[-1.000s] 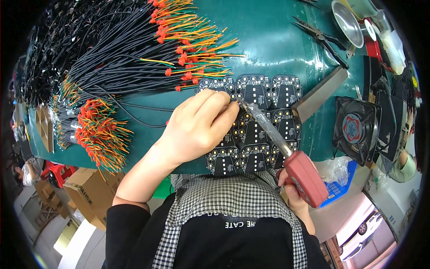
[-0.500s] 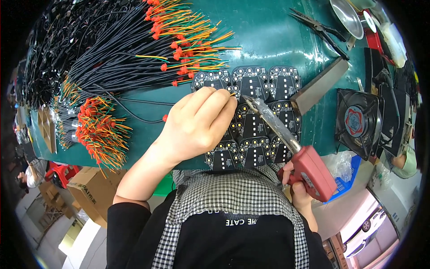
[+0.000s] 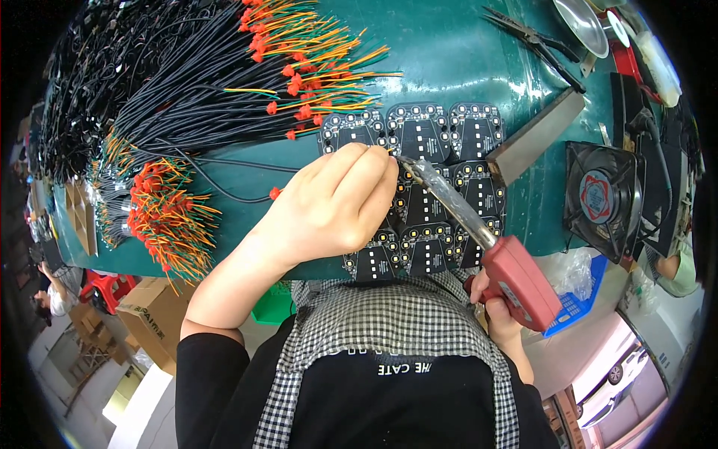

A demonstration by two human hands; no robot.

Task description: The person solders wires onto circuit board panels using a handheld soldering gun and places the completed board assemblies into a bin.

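Note:
My left hand [image 3: 329, 206] is closed in a pinch over the circuit boards. It grips the end of a black cable [image 3: 238, 163], which runs in from the left; an orange-red tie [image 3: 274, 193] shows just beside the wrist. Most of that end is hidden under my fingers. My right hand [image 3: 499, 314] is wrapped around the red handle of a soldering iron [image 3: 520, 284]. Its metal barrel slants up and left, and the tip lies close to my left fingertips. Beneath both are black circuit boards [image 3: 425, 206] laid in rows, dotted with small square parts.
A large bundle of black cables [image 3: 187, 82] with orange and green ends spreads over the upper left. A second bunch [image 3: 168, 217] lies below it. To the right are a metal bar [image 3: 538, 135], pliers [image 3: 535, 41], a fan [image 3: 602, 198] and a metal bowl [image 3: 582, 26].
The soldering iron's tip has shifted slightly up and left, closer to my left fingertips. My left hand keeps its pinch in nearly the same place.

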